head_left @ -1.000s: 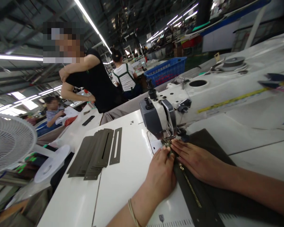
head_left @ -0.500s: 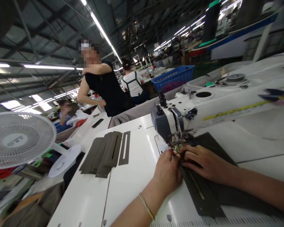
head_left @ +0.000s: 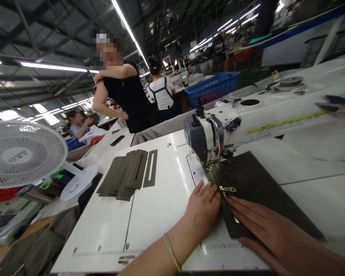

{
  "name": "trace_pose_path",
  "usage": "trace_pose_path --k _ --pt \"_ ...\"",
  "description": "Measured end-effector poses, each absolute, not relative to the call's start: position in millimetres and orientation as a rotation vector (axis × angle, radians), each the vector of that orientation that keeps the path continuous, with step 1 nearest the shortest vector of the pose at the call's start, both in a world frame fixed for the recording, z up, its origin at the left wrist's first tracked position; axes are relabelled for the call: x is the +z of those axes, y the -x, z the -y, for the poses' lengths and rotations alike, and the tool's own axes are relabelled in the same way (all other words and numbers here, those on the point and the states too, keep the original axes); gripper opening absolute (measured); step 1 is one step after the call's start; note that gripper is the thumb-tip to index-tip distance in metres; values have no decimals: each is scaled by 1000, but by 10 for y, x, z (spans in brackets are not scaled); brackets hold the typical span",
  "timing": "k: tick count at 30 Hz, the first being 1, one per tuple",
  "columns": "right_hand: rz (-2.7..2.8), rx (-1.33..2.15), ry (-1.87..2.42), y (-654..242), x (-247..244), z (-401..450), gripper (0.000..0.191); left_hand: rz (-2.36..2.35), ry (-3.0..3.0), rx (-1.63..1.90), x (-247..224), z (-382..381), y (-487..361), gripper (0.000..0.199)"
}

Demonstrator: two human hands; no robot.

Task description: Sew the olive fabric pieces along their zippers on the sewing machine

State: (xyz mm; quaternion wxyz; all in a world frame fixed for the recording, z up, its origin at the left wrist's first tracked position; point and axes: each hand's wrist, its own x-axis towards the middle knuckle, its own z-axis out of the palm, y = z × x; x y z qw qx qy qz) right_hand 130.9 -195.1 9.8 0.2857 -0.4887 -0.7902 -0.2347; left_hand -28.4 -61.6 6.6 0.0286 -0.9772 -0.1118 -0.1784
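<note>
A dark olive fabric panel (head_left: 255, 188) lies on the white sewing table, its upper left part at the needle area of the sewing machine (head_left: 202, 134). A gold zipper with a metal pull (head_left: 227, 189) runs along the panel's left part. My left hand (head_left: 204, 207) rests at the panel's left edge just below the presser foot, fingers close together and bent; whether they pinch the edge is unclear. Flat on the panel, right of the zipper, lies my right hand (head_left: 273, 226) with its fingers stretched out.
Several olive pieces (head_left: 123, 174) are stacked left on the table, beside one slotted piece (head_left: 150, 168). A white fan (head_left: 25, 155) stands far left. Scissors (head_left: 336, 105) and a yellow tape (head_left: 287, 122) lie at the right. A person in black (head_left: 129, 97) stands behind; a blue basket (head_left: 212, 88) is beyond.
My right hand has moved down and right from the needle area and flattened, uncovering the zipper pull. The panel has shifted up towards the machine. The view has shifted slightly.
</note>
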Motion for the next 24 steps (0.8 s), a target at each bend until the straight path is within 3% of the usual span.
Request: trace_pose_path --k 24 --pt "2192 -834 1289 -1362 85 1698 42 434 3015 -678 56 477 145 24"
